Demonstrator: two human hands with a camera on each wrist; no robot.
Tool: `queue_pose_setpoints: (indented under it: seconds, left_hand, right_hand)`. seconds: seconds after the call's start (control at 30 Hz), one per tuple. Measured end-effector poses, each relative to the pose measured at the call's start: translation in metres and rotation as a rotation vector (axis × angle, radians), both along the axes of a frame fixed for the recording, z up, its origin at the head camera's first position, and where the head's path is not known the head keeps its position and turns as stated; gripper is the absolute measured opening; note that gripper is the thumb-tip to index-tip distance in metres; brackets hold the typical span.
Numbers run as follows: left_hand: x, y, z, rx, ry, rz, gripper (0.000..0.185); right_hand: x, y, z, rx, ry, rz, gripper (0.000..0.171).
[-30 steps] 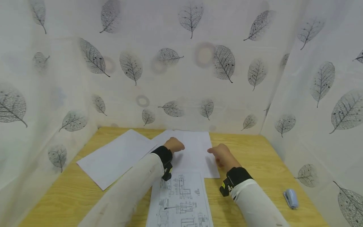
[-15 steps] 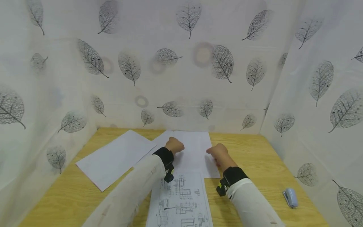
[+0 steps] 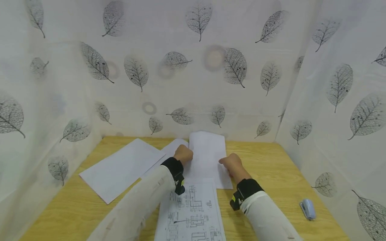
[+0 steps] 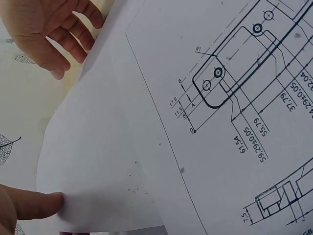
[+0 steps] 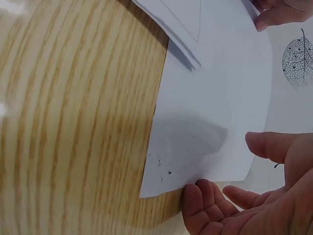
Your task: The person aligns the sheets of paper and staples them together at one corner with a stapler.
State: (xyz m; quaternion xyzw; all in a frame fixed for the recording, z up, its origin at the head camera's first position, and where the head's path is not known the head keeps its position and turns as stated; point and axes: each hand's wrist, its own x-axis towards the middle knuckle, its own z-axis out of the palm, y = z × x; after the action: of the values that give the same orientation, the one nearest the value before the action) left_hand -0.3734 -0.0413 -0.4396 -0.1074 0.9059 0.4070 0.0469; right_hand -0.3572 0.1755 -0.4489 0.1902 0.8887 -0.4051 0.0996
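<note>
In the head view, my left hand (image 3: 184, 154) is at the left edge of a blank white paper sheet (image 3: 208, 150) whose far end is raised. The left wrist view shows my left thumb (image 4: 34, 203) on this sheet's face, with a bit of finger behind its edge. My right hand (image 3: 236, 165) is by the sheet's right edge. Its thumb and loosely bent fingers (image 5: 200, 203) stand apart in the right wrist view, the fingertips right at the paper's edge. A printed technical drawing (image 3: 193, 214) overlaps the blank sheet's near end.
Another blank sheet (image 3: 120, 170) lies slanted on the left of the wooden table (image 3: 268, 174), with part of a further sheet (image 3: 173, 147) showing beside it. A light blue stapler (image 3: 308, 209) rests at the right. Leaf-patterned sheeting (image 3: 175, 90) encloses the table.
The blank sheet's far end has risen and separated visibly from the sheet behind it. My left hand has shifted slightly left; the right hand has hardly moved.
</note>
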Motion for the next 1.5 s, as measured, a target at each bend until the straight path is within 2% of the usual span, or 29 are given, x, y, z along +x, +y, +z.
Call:
queue_pose_setpoints:
  seconds: [0.13, 0.27, 0.4, 0.53, 0.73, 0.93, 1.1, 1.27, 1.4, 1.5]
  left_hand:
    - [-0.006, -0.002, -0.002, 0.099, 0.047, 0.006, 0.033]
    - [-0.009, -0.003, -0.007, 0.302, 0.1, -0.022, 0.043]
    - [-0.009, -0.003, -0.009, 0.402, 0.135, -0.077, 0.053]
    - [-0.008, 0.001, -0.003, 0.454, 0.125, -0.093, 0.058]
    - [-0.008, 0.007, 0.005, 0.459, 0.183, -0.071, 0.055]
    - [-0.005, 0.006, 0.015, 0.449, 0.242, -0.029, 0.042]
    - [-0.006, -0.001, 0.025, 0.429, 0.298, -0.033, 0.029]
    - [-0.005, -0.012, 0.04, 0.425, 0.334, -0.051, 0.029]
    - [0.003, -0.025, 0.053, 0.424, 0.333, -0.072, 0.034]
    - [0.014, -0.038, 0.063, 0.415, 0.322, -0.1, 0.038]
  right_hand:
    - [0.002, 0.003, -0.002, -0.01, 0.008, 0.004, 0.056]
    - [0.005, 0.006, -0.004, -0.011, 0.031, 0.021, 0.06]
    - [0.005, 0.007, -0.005, -0.045, 0.045, 0.017, 0.062]
    - [0.001, 0.01, -0.006, -0.135, 0.076, -0.013, 0.062]
    - [-0.005, 0.017, -0.005, -0.27, 0.249, -0.068, 0.052]
    - [-0.003, 0.016, 0.009, -0.283, 0.345, -0.078, 0.05]
    - [0.001, 0.013, 0.023, -0.26, 0.438, -0.07, 0.045]
    - [0.007, 0.011, 0.035, -0.245, 0.519, -0.068, 0.04]
    - [0.015, 0.008, 0.045, -0.235, 0.573, -0.046, 0.035]
    - [0.023, 0.004, 0.054, -0.24, 0.583, -0.014, 0.033]
